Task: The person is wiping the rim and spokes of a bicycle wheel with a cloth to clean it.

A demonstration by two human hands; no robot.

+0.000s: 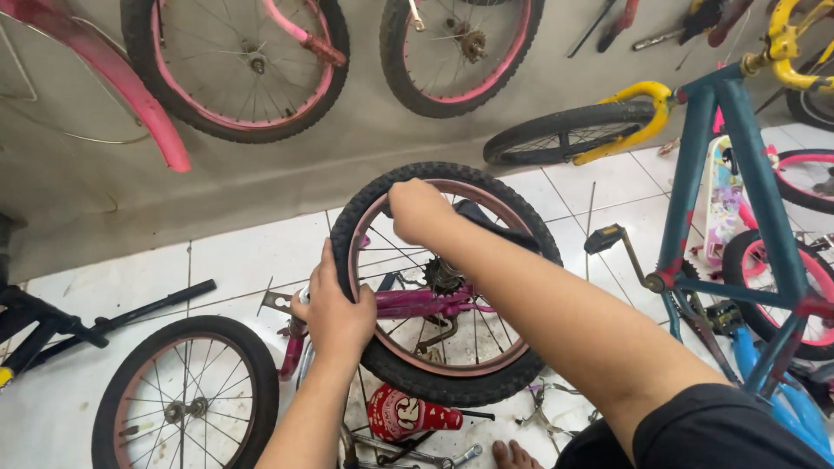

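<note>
Views: one only, worn on the person's head; no second view, so no shared part
Position: above and just behind the two forearms, which enter from the bottom edge
Facing: forward and steeply down, toward the white tiled floor (261,252) and the base of the grey plastered wall (365,130)
Nearness: close; the small black-tyred wheel with a dull pink rim (443,287) fills the centre; left hand (334,313) and right hand (419,211) sit near mid-frame
Edges: teal metal bicycle frame (738,156) at right; loose black-tyred spoked wheel (187,399) at lower left
</note>
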